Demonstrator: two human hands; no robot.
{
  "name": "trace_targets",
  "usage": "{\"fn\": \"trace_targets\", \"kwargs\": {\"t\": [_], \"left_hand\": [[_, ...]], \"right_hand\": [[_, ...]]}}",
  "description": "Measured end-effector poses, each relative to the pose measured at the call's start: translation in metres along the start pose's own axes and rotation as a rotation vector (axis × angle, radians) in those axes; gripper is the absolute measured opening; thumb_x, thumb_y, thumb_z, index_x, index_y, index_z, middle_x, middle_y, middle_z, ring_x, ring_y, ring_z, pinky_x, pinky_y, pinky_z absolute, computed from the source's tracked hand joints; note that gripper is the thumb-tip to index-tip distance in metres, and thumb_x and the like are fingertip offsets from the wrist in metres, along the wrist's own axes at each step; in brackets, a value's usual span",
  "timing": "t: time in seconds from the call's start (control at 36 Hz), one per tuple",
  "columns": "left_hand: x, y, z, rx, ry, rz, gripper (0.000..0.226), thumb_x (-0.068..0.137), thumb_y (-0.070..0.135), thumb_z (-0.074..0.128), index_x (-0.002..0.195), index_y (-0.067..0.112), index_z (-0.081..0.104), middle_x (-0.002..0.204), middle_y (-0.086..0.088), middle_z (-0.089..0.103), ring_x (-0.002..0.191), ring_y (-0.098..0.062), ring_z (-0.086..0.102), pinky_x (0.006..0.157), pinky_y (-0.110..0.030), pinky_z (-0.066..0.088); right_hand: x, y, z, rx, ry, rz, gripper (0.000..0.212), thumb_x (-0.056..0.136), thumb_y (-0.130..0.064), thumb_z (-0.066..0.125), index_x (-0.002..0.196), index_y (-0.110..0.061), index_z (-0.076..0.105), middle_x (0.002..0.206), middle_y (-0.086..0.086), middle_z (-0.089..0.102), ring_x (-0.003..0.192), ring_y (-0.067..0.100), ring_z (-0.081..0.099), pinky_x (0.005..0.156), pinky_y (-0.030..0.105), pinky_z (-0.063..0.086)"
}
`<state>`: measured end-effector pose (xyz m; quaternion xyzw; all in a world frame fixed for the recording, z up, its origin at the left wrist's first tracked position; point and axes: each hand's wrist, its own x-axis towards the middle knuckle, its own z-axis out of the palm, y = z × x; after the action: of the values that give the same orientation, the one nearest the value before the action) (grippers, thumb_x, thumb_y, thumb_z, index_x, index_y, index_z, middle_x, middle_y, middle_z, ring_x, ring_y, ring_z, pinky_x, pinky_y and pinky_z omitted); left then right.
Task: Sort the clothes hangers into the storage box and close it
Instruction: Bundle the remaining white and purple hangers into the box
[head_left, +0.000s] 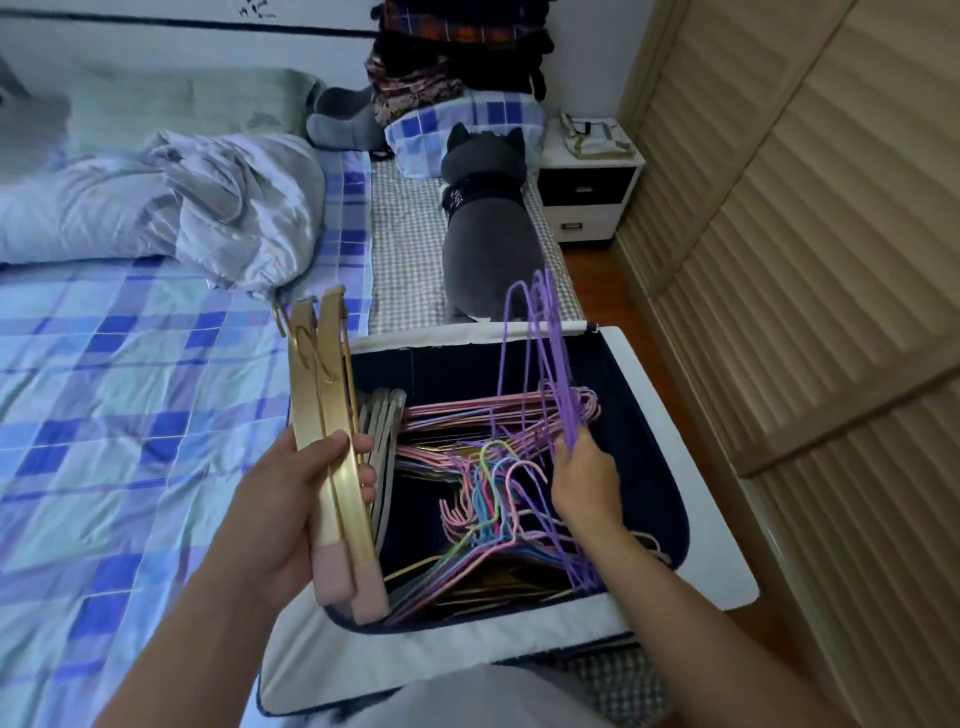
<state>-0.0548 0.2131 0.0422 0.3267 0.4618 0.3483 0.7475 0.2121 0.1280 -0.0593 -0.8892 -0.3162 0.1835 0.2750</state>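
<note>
An open storage box (717, 566) with a white rim and dark lining stands on the bed's near right corner. Inside lie several thin wire hangers (483, 499) in pink, blue, green and purple, with grey hangers (382, 415) along its left wall. My left hand (291, 499) grips two gold hangers with pink tips (327, 447) at the box's left edge, their hooks pointing away from me. My right hand (587, 483) holds a bunch of purple wire hangers (540, 353) upright over the box.
The bed (104, 415) with a blue plaid sheet fills the left side, with a crumpled quilt (171, 202) further back. A grey plush toy (488, 223) lies just behind the box. A slatted wardrobe (810, 260) runs along the right, a nightstand (587, 192) beyond it.
</note>
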Motion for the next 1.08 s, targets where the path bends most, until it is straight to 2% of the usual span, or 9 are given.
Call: {"fn": "trace_targets", "kwargs": {"t": [0.14,0.36,0.58,0.67,0.75,0.83,0.89,0.97,1.08], "left_hand": [[-0.005,-0.002,-0.008,-0.003,0.029,-0.005,0.031,0.098,0.012,0.056,0.123,-0.006,0.057,0.076,-0.012,0.065,0.060,-0.022,0.060,0.053,-0.030,0.055],[-0.006,-0.006,-0.011,-0.030,-0.008,0.008,0.017,0.097,0.010,0.057,0.113,0.006,0.059,0.086,-0.010,0.066,0.061,-0.020,0.060,0.054,-0.031,0.055],[-0.005,-0.010,-0.010,0.009,-0.019,0.002,0.023,0.095,0.018,0.062,0.113,0.004,0.061,0.083,-0.010,0.066,0.064,-0.022,0.060,0.057,-0.031,0.054],[-0.005,-0.011,-0.005,-0.003,-0.046,0.016,0.013,0.091,0.021,0.067,0.102,0.013,0.067,0.084,-0.009,0.064,0.062,-0.019,0.056,0.057,-0.029,0.052],[-0.002,-0.012,0.008,0.008,-0.095,0.029,0.022,0.081,0.023,0.074,0.101,0.013,0.074,0.075,-0.002,0.059,0.064,-0.013,0.054,0.061,-0.024,0.049],[0.007,-0.023,0.033,0.143,-0.107,0.083,0.009,0.083,0.022,0.075,0.091,0.019,0.075,0.075,-0.005,0.065,0.069,-0.019,0.063,0.074,-0.033,0.055],[0.017,-0.034,0.054,0.223,-0.091,0.126,0.006,0.096,0.015,0.066,0.102,0.015,0.066,0.085,-0.008,0.074,0.078,-0.028,0.073,0.083,-0.042,0.059],[0.039,-0.053,0.077,0.410,-0.038,0.145,0.020,0.099,0.018,0.063,0.118,0.022,0.058,0.093,0.002,0.078,0.088,-0.019,0.077,0.088,-0.042,0.055],[0.063,-0.084,0.088,0.533,0.087,0.051,0.028,0.088,0.024,0.076,0.109,0.033,0.059,0.087,0.003,0.075,0.087,-0.016,0.070,0.071,-0.031,0.048]], "right_hand": [[-0.010,0.015,-0.001,-0.086,0.084,0.024,0.039,0.107,-0.032,0.038,0.137,-0.012,0.051,0.103,0.013,0.068,0.085,0.031,0.063,0.064,0.031,0.041],[-0.019,0.017,-0.004,-0.171,0.072,0.009,0.033,0.107,-0.033,0.036,0.129,-0.016,0.053,0.080,0.001,0.058,0.064,0.019,0.051,0.050,0.029,0.036],[-0.009,0.033,-0.006,0.064,0.070,0.125,0.040,0.107,-0.040,0.039,0.132,-0.015,0.057,0.104,0.011,0.069,0.089,0.030,0.064,0.067,0.034,0.046],[-0.008,0.034,-0.003,0.123,0.122,0.116,0.032,0.106,-0.040,0.042,0.119,-0.019,0.063,0.086,-0.002,0.064,0.074,0.019,0.059,0.059,0.031,0.043],[-0.009,0.036,0.000,0.156,0.133,0.107,0.024,0.105,-0.038,0.047,0.105,-0.024,0.066,0.077,-0.006,0.061,0.070,0.013,0.058,0.053,0.027,0.039],[-0.005,0.038,0.001,0.216,0.101,0.142,0.022,0.103,-0.039,0.049,0.092,-0.027,0.065,0.075,-0.003,0.063,0.071,0.020,0.063,0.055,0.028,0.046],[-0.002,0.040,0.001,0.245,0.088,0.162,0.021,0.103,-0.039,0.049,0.092,-0.029,0.064,0.074,-0.001,0.065,0.069,0.021,0.066,0.060,0.033,0.054],[-0.003,0.046,0.002,0.285,0.101,0.173,0.020,0.103,-0.039,0.050,0.091,-0.029,0.062,0.072,0.000,0.065,0.065,0.019,0.066,0.060,0.033,0.054],[-0.006,0.049,0.004,0.315,0.126,0.163,0.019,0.103,-0.036,0.051,0.088,-0.031,0.062,0.069,-0.006,0.062,0.064,0.011,0.059,0.050,0.024,0.040]]}}
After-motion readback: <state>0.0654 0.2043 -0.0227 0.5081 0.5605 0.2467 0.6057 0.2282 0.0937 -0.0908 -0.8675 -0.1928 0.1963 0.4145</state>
